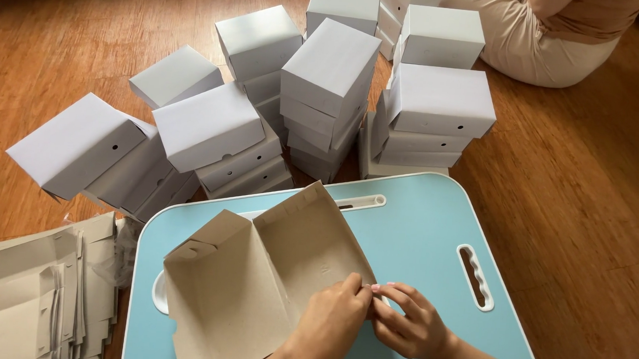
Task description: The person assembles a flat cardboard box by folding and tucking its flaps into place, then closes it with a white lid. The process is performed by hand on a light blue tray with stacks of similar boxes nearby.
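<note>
Head view: cardboard box [254,279] under both hands

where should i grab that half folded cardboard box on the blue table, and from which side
Probably grip the half-folded cardboard box by its raised top flap, coming from the far side: that edge stands free above the blue table, while both hands pinch the near right edge.
</note>
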